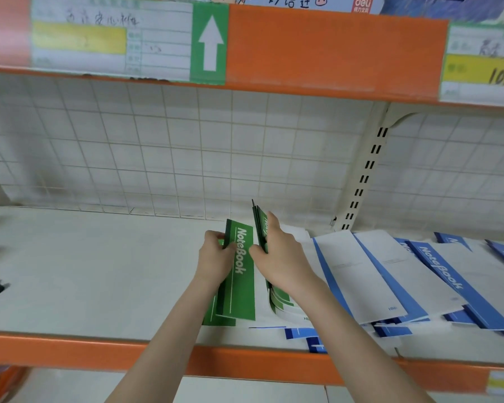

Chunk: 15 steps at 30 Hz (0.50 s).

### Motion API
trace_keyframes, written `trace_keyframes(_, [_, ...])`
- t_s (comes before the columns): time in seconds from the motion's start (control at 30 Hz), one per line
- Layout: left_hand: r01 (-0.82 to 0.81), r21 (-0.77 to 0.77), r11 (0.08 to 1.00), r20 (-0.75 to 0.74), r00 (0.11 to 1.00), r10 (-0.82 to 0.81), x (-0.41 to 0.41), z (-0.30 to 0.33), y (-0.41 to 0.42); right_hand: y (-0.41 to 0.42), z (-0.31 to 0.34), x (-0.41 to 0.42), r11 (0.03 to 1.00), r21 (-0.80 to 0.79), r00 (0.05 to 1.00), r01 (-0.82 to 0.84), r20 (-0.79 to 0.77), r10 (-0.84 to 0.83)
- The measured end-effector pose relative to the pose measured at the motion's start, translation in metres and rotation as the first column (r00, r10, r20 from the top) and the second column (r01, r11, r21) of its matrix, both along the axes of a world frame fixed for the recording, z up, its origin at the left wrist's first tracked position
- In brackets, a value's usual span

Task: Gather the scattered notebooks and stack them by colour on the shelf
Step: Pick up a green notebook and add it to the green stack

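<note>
The cream shelf [85, 271] has an orange front edge, a white wire grid [186, 155] behind it and an orange upper shelf [332, 50] with price labels at 12 o'clock. At the centre the left hand [216, 257] pinches the top of a green notebook [240, 274] which stands tilted over other green ones. Just at 3 o'clock from it, the right hand [280, 257] grips a bundle of green notebooks [262, 228] held on edge, fingers curled round them. Blue and white notebooks [390, 280] lie fanned and overlapping further toward 3 o'clock, some over the front edge.
</note>
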<state>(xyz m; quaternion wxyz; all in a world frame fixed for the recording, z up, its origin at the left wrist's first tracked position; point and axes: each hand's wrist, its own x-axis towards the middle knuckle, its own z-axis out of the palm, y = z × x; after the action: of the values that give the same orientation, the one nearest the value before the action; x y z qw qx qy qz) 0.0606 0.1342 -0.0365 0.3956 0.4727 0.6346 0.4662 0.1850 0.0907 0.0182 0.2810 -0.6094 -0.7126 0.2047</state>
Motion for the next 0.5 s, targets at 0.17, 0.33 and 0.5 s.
trace_keyframes(0.17, [0.035, 0.006, 0.999, -0.158, 0.987, -0.034, 0.001, 0.000, 0.000, 0.001, -0.001, 0.004, 1.000, -0.017, 0.998, 0.007, -0.058, -0.008])
trace_keyframes(0.33, [0.127, 0.049, 0.991, -0.591, 0.803, -0.074, -0.005, -0.009, -0.006, 0.005, 0.003, 0.013, 0.999, -0.028, 0.989, 0.022, -0.144, -0.026])
trace_keyframes(0.5, [0.465, -0.088, 0.881, 0.180, 0.877, -0.445, 0.008, 0.020, -0.012, 0.001, 0.009, 0.003, 1.000, 0.009, 0.986, -0.013, -0.165, 0.014])
